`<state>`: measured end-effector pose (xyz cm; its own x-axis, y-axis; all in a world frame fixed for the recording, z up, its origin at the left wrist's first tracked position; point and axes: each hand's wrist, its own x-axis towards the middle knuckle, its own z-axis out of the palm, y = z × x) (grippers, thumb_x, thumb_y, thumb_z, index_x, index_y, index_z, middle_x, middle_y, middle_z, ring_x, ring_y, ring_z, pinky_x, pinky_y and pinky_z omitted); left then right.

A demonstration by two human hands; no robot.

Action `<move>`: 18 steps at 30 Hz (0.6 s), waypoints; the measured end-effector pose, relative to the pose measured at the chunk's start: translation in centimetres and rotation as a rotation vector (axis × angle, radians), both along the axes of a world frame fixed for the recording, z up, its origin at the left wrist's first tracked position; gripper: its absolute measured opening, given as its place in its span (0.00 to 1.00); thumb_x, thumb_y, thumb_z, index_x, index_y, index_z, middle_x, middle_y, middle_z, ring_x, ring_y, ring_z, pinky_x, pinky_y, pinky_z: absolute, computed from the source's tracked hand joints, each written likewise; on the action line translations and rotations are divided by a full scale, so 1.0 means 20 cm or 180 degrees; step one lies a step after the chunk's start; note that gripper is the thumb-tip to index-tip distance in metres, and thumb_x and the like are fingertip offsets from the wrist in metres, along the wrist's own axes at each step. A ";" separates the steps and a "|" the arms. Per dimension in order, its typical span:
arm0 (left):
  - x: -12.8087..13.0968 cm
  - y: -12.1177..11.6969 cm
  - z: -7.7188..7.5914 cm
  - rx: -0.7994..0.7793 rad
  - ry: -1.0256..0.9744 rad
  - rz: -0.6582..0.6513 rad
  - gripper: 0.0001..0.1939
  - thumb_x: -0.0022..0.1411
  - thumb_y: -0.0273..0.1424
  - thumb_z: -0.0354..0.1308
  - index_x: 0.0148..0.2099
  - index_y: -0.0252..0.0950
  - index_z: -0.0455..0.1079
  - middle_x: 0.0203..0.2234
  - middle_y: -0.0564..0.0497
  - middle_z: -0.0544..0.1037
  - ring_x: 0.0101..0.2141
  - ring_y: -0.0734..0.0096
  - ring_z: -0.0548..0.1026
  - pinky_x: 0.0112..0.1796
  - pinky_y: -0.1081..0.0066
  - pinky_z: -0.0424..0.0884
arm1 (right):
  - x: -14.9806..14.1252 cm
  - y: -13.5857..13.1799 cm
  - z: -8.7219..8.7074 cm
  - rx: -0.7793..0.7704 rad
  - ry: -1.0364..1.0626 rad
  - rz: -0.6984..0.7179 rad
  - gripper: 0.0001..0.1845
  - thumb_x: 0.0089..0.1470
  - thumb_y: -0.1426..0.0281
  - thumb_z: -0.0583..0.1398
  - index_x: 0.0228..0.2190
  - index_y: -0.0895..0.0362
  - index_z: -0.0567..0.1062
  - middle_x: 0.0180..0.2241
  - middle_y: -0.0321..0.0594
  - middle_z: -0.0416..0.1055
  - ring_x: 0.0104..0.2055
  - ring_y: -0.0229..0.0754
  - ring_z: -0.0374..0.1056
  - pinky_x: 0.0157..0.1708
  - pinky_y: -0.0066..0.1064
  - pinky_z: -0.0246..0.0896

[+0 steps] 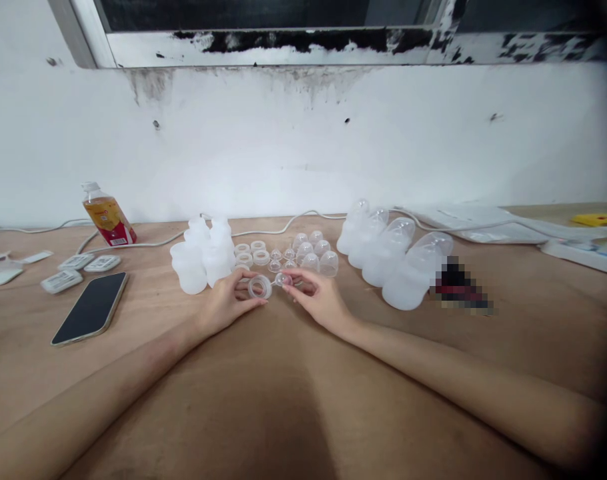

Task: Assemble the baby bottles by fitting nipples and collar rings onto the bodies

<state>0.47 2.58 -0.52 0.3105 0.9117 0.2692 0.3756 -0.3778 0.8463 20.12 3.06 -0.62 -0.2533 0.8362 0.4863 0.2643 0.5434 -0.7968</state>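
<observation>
My left hand (232, 298) pinches a translucent bottle collar ring (260, 287), its opening turned toward me. Close beside it, my right hand (321, 298) grips a clear bottle nipple (282, 280) between thumb and fingers. Behind my hands lie several loose collar rings (259, 257) and a few small clear nipples (289, 255). Several clear domed caps (310, 261) stand just past my right hand. Frosted bottle bodies (190, 269) without tops are grouped behind my left hand. To the right, a slanting row of bottles (404, 287) has domed caps on.
On the left are a phone (91, 309), small white packets (62, 281) and a drink bottle (108, 215). A white cable (293, 222) runs along the wall. At the right lie a plastic bag (463, 223), a power strip (583, 255) and a blurred-out dark object (461, 290).
</observation>
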 end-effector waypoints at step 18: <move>0.08 -0.01 0.00 0.0541 -0.0014 -0.0068 0.17 0.46 0.35 0.60 0.37 0.34 0.61 0.33 0.50 0.74 0.35 0.69 0.73 0.39 0.66 0.70 | -0.02 -0.04 0.01 0.1727 -0.1365 0.0384 0.21 0.52 0.78 0.48 0.47 0.54 0.64 0.38 0.44 0.61 0.40 0.39 0.59 0.39 0.33 0.60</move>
<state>2.06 2.33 -0.56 0.3278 0.8460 0.4204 0.3623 -0.5235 0.7711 19.79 2.29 -0.45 -0.5919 0.4578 0.6634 0.4074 0.8801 -0.2438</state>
